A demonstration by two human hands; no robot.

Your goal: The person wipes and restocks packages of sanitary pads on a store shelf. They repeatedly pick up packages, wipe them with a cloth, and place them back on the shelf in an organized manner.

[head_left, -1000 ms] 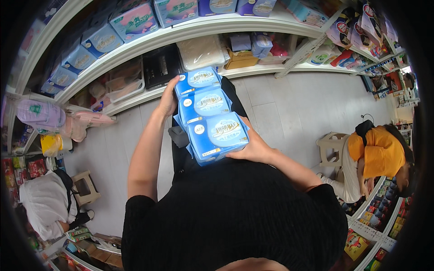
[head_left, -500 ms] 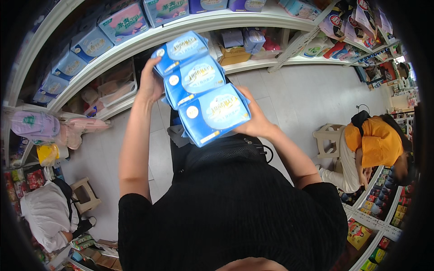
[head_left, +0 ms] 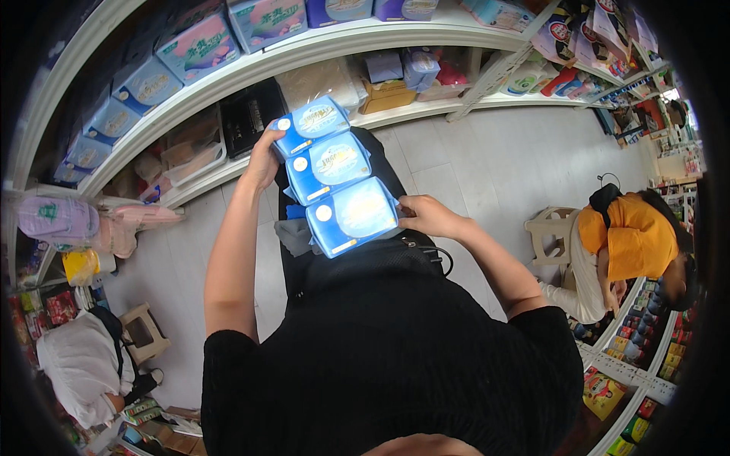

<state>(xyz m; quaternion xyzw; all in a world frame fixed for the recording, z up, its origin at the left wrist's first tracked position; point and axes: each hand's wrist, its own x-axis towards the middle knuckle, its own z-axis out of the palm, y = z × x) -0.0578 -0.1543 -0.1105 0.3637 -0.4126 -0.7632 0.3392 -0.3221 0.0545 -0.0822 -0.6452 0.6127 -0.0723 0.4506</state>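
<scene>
Between my hands is a row of three blue-and-white sanitary pad packs, set edge to edge and slanting from upper left to lower right. My left hand [head_left: 263, 159] closes on the outer left side of the far pack [head_left: 312, 125], thumb on its edge. The middle pack [head_left: 328, 166] lies between the other two. My right hand [head_left: 432, 216] grips the right edge of the near pack [head_left: 353, 216] with thumb and bent fingers. The packs are above my lap, just beyond a black waist bag [head_left: 365, 267]; their undersides are hidden.
A white shelf [head_left: 304, 47] curves across the far side, bearing blue, pink and purple packs. Below it stand a clear bin [head_left: 198, 163] and a brown carton [head_left: 388, 96]. A person in orange [head_left: 627, 235] is at the right, another in white [head_left: 80, 361] at the left, near plastic stools.
The three packs have come lower and look smaller and less tilted. My right hand has slid from under the near pack to its right edge; my left hand still holds the far one.
</scene>
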